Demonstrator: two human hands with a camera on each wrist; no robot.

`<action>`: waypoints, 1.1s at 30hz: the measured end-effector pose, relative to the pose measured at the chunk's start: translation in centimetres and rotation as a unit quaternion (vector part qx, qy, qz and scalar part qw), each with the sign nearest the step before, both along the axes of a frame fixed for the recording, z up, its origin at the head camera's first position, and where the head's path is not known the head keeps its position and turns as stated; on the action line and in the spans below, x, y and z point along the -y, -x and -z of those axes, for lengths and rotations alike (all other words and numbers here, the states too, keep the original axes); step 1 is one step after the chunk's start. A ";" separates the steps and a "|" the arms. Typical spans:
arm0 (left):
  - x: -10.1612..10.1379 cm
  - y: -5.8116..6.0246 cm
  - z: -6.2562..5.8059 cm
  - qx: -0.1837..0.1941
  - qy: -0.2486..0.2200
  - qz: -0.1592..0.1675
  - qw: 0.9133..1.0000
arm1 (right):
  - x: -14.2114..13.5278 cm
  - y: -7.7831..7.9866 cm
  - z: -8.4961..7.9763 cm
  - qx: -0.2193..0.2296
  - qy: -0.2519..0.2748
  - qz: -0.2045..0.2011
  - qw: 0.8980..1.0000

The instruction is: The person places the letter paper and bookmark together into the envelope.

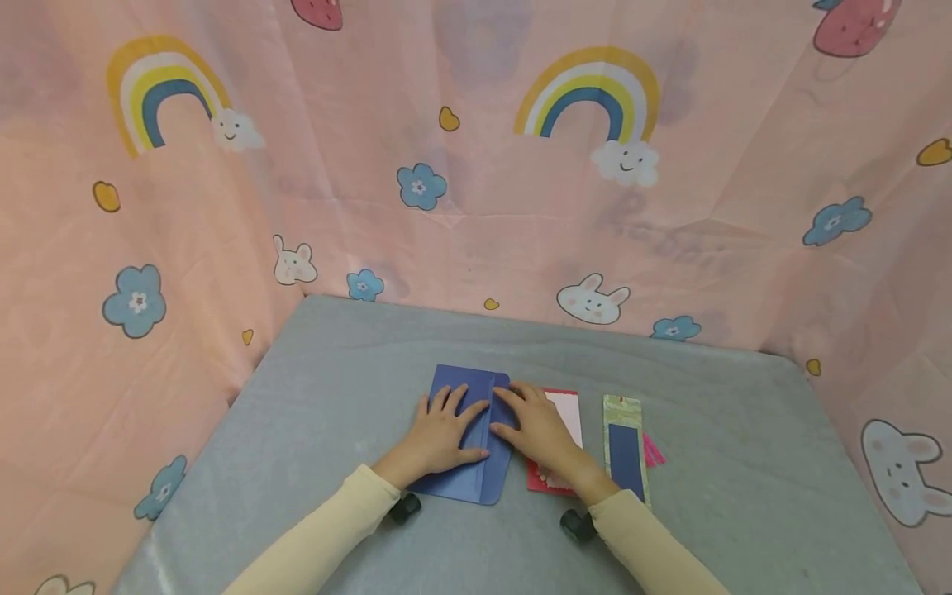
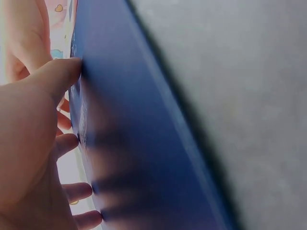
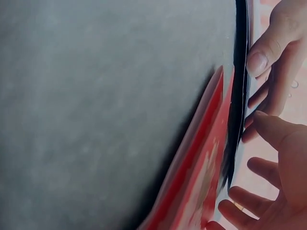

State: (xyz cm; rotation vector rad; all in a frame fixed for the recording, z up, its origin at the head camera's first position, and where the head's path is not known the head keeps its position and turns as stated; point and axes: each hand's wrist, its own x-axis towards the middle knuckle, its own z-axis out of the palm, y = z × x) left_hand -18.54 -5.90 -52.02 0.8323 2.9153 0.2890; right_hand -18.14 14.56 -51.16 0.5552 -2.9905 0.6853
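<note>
A blue paper folder or card (image 1: 463, 378) with a creased strip and a flap on its right side lies on the grey cloth. Spread fingers of my left hand (image 1: 430, 438) press on its left panel, the thumb reaching to the crease. My right hand (image 1: 546, 430) touches the right flap near the crease with its fingertips. In the left wrist view, the thumb and fingertips of the left hand (image 2: 29, 139) rest on the blue surface (image 2: 139, 120). The right wrist view has the right hand (image 3: 283, 177) beside the raised edge of a red card (image 3: 211, 139).
Partly under my right forearm lies the red card with a pale panel (image 1: 568, 409). Farther right is a narrow green patterned card (image 1: 623, 406) with a dark blue panel, a pink tassel (image 1: 654, 452) beside it. Pink printed cloth (image 1: 476, 248) hangs around the table.
</note>
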 end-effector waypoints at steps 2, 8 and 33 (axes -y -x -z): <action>-0.1 0.0 -0.1 0.001 0.001 -0.002 1.000 | 0.1 0.0 0.0 0.003 -0.002 0.006 1.000; -0.2 -0.1 0.0 0.001 0.006 -0.004 1.000 | 0.4 0.1 0.1 -0.005 -0.001 0.015 1.000; -0.4 0.0 0.0 0.001 -0.012 0.001 1.000 | 1.0 0.2 0.6 -0.001 -0.016 0.039 0.999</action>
